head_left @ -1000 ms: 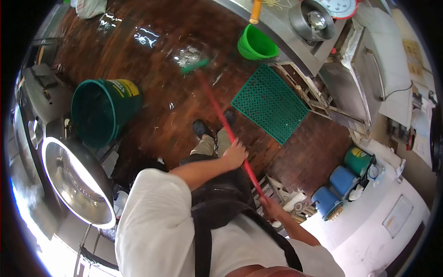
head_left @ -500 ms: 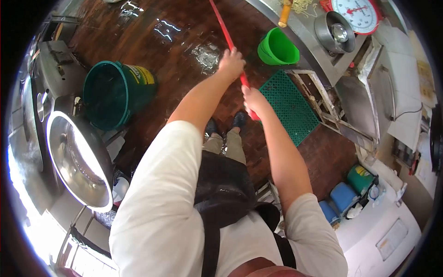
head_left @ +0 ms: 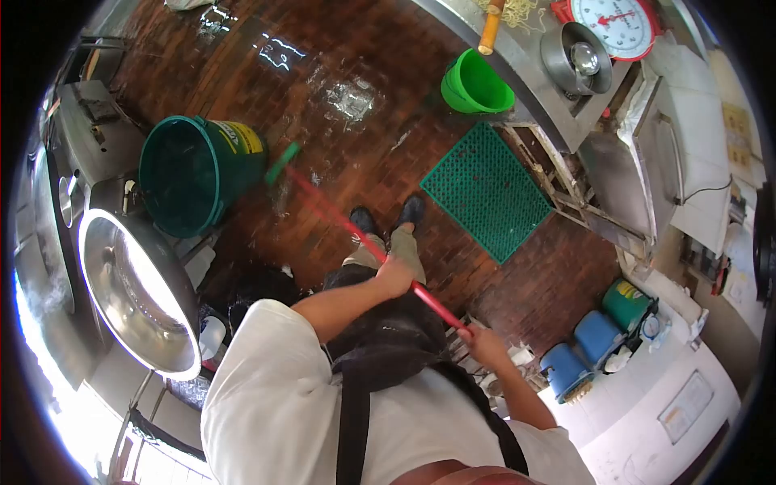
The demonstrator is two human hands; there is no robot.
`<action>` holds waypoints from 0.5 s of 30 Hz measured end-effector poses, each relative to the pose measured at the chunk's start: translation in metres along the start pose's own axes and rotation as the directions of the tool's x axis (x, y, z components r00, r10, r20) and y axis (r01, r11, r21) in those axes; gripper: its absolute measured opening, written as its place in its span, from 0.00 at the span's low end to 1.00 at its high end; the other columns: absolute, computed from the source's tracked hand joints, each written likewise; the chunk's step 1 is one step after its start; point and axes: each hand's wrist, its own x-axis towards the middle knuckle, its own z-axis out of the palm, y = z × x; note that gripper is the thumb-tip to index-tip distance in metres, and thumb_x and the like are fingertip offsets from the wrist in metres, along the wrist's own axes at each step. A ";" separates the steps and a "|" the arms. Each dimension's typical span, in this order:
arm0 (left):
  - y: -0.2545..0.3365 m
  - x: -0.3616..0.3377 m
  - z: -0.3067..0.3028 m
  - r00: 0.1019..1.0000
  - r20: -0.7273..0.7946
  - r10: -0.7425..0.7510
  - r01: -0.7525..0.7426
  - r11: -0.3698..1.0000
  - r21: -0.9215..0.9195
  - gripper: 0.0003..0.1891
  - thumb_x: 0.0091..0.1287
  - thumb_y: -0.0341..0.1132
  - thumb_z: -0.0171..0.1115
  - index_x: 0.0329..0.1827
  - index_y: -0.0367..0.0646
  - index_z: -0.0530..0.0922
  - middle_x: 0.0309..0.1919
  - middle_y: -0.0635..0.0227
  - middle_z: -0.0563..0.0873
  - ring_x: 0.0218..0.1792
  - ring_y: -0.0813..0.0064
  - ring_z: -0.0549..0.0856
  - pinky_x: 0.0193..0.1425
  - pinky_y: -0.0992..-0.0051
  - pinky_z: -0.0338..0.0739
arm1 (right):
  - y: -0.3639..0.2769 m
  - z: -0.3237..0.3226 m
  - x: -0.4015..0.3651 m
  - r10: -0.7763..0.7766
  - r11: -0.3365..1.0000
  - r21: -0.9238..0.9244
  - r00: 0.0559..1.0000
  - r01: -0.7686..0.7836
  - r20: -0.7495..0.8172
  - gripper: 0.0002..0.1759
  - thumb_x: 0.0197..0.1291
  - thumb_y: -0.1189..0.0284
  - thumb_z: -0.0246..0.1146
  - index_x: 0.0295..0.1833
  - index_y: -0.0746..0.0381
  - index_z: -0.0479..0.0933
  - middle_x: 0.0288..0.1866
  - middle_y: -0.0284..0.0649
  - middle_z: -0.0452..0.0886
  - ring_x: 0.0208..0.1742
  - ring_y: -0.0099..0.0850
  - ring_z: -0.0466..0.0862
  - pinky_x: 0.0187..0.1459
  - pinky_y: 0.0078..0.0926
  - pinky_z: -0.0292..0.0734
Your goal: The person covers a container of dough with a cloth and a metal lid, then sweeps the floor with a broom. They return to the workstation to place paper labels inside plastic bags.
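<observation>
A long-handled floor brush [head_left: 436, 303] with a red pole runs diagonally across the front of my body. Its narrow green head [head_left: 283, 162] is at floor level beside the big dark green bucket [head_left: 179, 174]; blur hides whether it has bristles or a blade. My left hand [head_left: 394, 276] is wrapped around the middle of the pole. Close to the pole's upper end, my right hand [head_left: 487, 347] grips it too. Wet, shiny patches show on the brown brick-patterned floor [head_left: 347, 145] ahead of my shoes.
A green rubber mat [head_left: 489, 194] lies right of my feet, with a bright green bin [head_left: 477, 83] behind it. On the left stands a wide metal bowl [head_left: 137, 295]. A steel counter [head_left: 537, 81] holds a red scale [head_left: 610, 24]. Blue buckets [head_left: 566, 372] sit at right.
Both hands have drawn back toward my body, and the pole has swung so its far end points left. The green head now shows beside the dark green bucket.
</observation>
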 end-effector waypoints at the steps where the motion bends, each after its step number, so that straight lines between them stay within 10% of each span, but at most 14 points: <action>1: -0.004 0.015 -0.016 0.989 -0.141 0.037 -0.020 0.993 0.118 0.11 0.61 0.37 0.61 0.40 0.46 0.87 0.41 0.60 0.87 0.56 0.53 0.82 0.73 0.46 0.66 | -0.002 -0.014 0.001 -0.009 1.000 0.023 0.999 0.010 -0.033 0.28 0.75 0.47 0.53 0.47 0.65 0.77 0.42 0.65 0.82 0.47 0.64 0.83 0.47 0.58 0.75; 3: -0.015 0.039 -0.072 0.862 -0.491 0.127 0.026 0.956 0.293 0.09 0.60 0.37 0.60 0.38 0.47 0.86 0.41 0.62 0.85 0.58 0.56 0.80 0.74 0.48 0.66 | -0.012 -0.031 0.024 -0.042 0.997 0.065 0.990 0.051 -0.137 0.29 0.76 0.47 0.51 0.48 0.65 0.77 0.41 0.64 0.83 0.48 0.65 0.82 0.47 0.58 0.75; 6: -0.058 0.103 -0.166 0.826 -0.562 0.055 0.199 0.903 0.380 0.13 0.63 0.39 0.60 0.46 0.45 0.84 0.48 0.56 0.83 0.63 0.53 0.77 0.76 0.47 0.63 | -0.071 -0.069 0.088 -0.109 0.936 0.280 0.934 0.211 -0.340 0.34 0.76 0.44 0.46 0.51 0.68 0.76 0.42 0.65 0.82 0.50 0.67 0.80 0.49 0.58 0.73; 8: -0.099 0.139 -0.204 0.700 -0.714 -0.013 0.289 0.919 0.267 0.12 0.66 0.39 0.60 0.48 0.45 0.84 0.60 0.56 0.80 0.73 0.49 0.71 0.76 0.46 0.63 | -0.123 -0.099 0.144 -0.046 0.855 0.504 0.985 0.124 -0.165 0.35 0.77 0.42 0.43 0.46 0.66 0.74 0.28 0.53 0.79 0.31 0.53 0.82 0.33 0.50 0.75; 11: -0.121 0.139 -0.214 0.756 -0.653 -0.047 0.270 0.931 0.246 0.15 0.66 0.38 0.62 0.53 0.47 0.85 0.65 0.56 0.78 0.75 0.48 0.67 0.78 0.44 0.59 | -0.179 -0.102 0.151 0.118 0.853 0.519 0.990 -0.060 -0.080 0.34 0.78 0.42 0.43 0.39 0.65 0.71 0.15 0.38 0.72 0.12 0.35 0.75 0.15 0.37 0.70; 15: -0.078 0.087 -0.069 0.840 -0.542 0.011 0.208 0.917 0.341 0.15 0.65 0.41 0.60 0.50 0.44 0.85 0.60 0.54 0.81 0.75 0.47 0.67 0.80 0.42 0.55 | -0.076 0.006 0.094 -0.017 0.980 0.194 0.989 0.046 -0.149 0.35 0.78 0.45 0.44 0.52 0.71 0.74 0.42 0.67 0.83 0.48 0.64 0.84 0.49 0.59 0.78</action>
